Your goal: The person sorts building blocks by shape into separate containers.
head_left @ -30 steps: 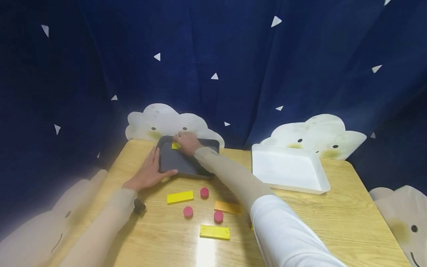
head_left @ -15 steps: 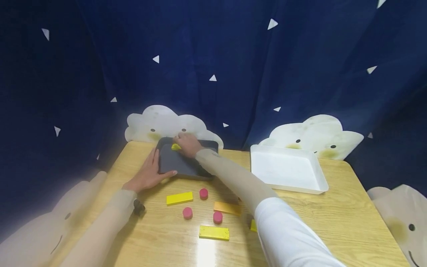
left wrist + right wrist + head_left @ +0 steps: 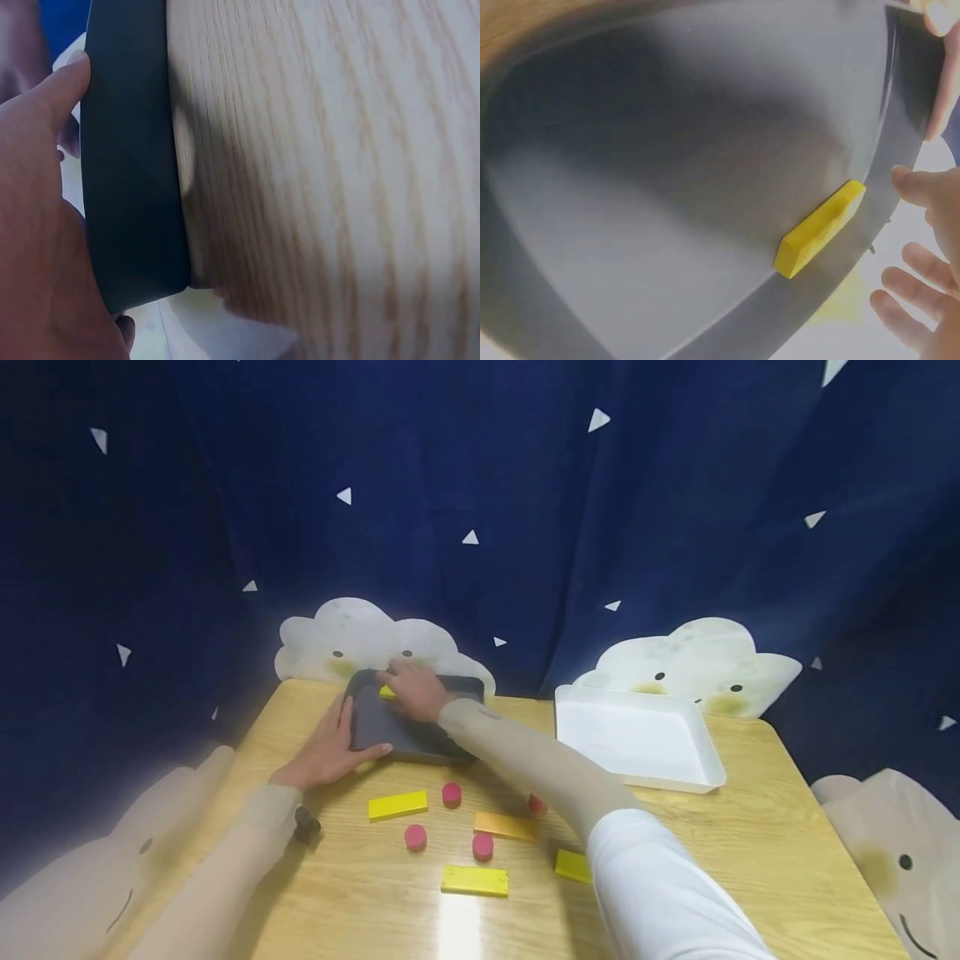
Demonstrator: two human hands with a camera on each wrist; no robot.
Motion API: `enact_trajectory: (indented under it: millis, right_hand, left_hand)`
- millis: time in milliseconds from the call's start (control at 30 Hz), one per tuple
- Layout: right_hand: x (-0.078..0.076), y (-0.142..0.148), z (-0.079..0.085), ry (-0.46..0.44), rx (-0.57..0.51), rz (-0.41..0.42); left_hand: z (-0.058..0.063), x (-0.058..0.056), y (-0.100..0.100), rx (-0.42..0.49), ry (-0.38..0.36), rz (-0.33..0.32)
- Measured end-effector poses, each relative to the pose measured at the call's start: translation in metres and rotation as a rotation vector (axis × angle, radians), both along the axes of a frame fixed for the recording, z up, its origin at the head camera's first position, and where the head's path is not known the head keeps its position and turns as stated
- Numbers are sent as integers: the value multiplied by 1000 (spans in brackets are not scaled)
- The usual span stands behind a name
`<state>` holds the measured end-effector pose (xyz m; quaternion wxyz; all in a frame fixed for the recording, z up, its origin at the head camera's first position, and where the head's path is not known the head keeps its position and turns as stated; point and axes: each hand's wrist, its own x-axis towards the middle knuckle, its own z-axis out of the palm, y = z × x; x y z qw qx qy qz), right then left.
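A yellow rectangular block (image 3: 819, 231) lies in the dark grey tray (image 3: 382, 725), along the inner foot of one wall. My right hand (image 3: 418, 692) reaches over the tray's far left part. The right wrist view shows its fingers spread and apart from the block, with nothing held. My left hand (image 3: 326, 758) rests at the tray's near left corner, straight fingers along the left side. Its thumb (image 3: 67, 79) touches the rim of the front wall.
Nearer on the wooden table lie several red discs (image 3: 416, 837), yellow blocks (image 3: 474, 881) and an orange block (image 3: 506, 827). A white tray (image 3: 637, 735) stands at the right. Behind the table hangs a dark blue curtain (image 3: 420, 485).
The right fingers have let go of the yellow block, which was tilted half a second ago. A red disc and another yellow block show more beside the right arm. The left hand stays.
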<state>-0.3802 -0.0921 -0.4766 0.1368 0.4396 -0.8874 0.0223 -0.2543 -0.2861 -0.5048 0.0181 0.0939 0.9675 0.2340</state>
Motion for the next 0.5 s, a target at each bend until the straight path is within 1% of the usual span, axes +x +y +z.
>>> enact_trajectory:
  millis: [67, 233, 267, 367, 500]
  right_hand:
    - [3, 3, 4, -18, 1, 1]
    - [13, 14, 19, -56, 13, 0]
    - [14, 17, 21, -61, 15, 0]
    - [18, 25, 29, -77, 14, 4]
    - [23, 40, 36, -93, 8, 6]
  left_hand:
    - [-2, -1, 0, 5, 13, -3]
    - [-3, -2, 1, 6, 20, -2]
    - [-1, -2, 2, 2, 12, -3]
    - [-3, -3, 1, -3, -5, 1]
    - [-7, -5, -1, -8, -19, -1]
